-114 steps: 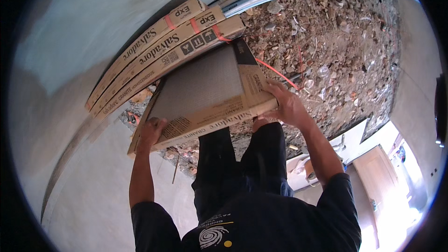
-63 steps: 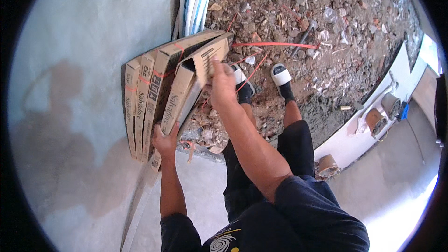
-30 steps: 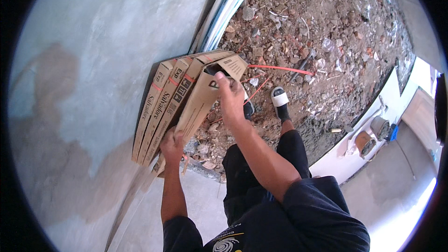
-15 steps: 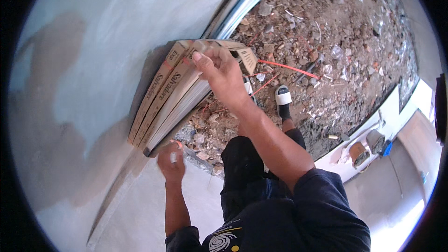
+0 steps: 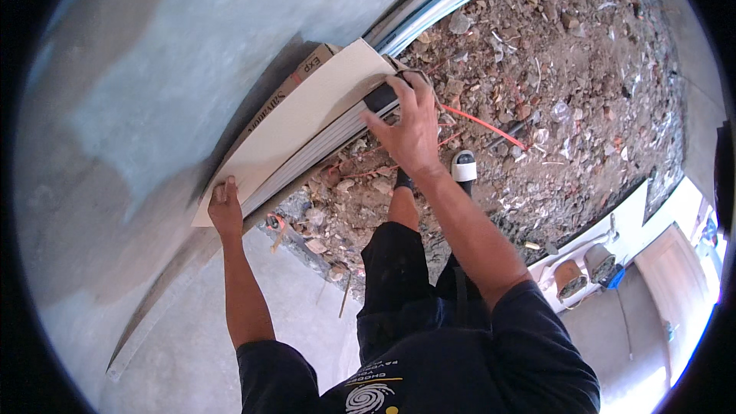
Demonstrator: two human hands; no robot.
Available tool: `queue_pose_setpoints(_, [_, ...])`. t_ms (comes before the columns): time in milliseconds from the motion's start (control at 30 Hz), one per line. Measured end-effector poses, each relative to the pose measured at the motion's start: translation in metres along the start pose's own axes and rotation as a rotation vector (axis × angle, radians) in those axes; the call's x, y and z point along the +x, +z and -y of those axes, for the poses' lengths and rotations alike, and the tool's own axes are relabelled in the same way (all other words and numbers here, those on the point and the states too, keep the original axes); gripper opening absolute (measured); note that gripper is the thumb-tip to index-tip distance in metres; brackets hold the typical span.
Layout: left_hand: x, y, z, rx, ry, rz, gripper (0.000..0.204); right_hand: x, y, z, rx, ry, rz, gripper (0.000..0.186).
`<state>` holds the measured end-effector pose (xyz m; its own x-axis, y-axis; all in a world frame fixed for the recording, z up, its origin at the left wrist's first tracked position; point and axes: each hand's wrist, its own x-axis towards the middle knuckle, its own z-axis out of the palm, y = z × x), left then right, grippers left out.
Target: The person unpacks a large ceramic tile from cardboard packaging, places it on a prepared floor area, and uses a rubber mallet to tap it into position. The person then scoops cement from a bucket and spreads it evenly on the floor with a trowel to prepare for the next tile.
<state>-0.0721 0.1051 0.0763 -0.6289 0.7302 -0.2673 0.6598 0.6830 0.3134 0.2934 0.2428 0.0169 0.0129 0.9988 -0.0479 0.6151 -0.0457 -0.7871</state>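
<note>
The left hand (image 5: 225, 211), clear of the carton half a second ago, now pinches the lower end of a plain tan cardboard flap (image 5: 307, 119), which now hides most of the printed brown cartons (image 5: 313, 63) against the grey wall (image 5: 222, 46). Beside it lie thin grey stacked slabs (image 5: 307, 165). The right hand (image 5: 399, 115) curves, fingers spread, at their upper end; whether it grips, I cannot tell.

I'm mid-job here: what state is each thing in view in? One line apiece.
Left hand: touching the cardboard panel's lower end; firmness of hold unclear.
Right hand: fingers curved and apart, at the stack's upper end.
Cardboard panel: plain tan face showing.
Tile stack: edges exposed.
Rear carton: mostly hidden behind the panel.
Red strap: loose over the rubble.
</note>
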Motion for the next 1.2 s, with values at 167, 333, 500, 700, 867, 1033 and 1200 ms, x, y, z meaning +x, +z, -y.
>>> queue_pose_setpoints(167, [-0.032, 0.024, -0.002, 0.333, 0.42, -0.2, 0.035, 0.016, -0.013, -0.006, -0.072, -0.212, 0.1, 0.059])
queue_pose_setpoints(333, [-0.043, 0.039, 0.011, 0.355, 0.481, -0.28, 0.035, 0.024, -0.021, -0.033, -0.031, -0.181, 0.019, 0.049])
queue_pose_setpoints(500, [-0.057, 0.042, 0.051, 0.249, 0.142, -0.233, 0.036, 0.062, -0.09, -0.084, -0.414, 0.166, -0.477, 0.024])
queue_pose_setpoints(700, [-0.057, 0.055, 0.147, -0.373, -0.073, -0.23, 0.033, -0.05, -0.12, -0.013, 0.302, 0.042, 0.205, 0.022])
queue_pose_setpoints(867, [-0.06, 0.08, 0.173, 0.04, -0.113, -0.465, 0.055, -0.037, -0.023, -0.011, 0.254, 0.246, 0.151, 0.032])
queue_pose_setpoints(1033, [-0.07, 0.083, 0.126, 0.16, -0.121, -0.675, 0.055, -0.001, -0.003, -0.031, 0.066, -0.009, 0.029, 0.031])
queue_pose_setpoints(1200, [-0.067, 0.063, 0.126, 0.214, -0.387, -0.667, 0.051, 0.002, 0.0, -0.036, 0.188, -0.01, 0.017, 0.027])
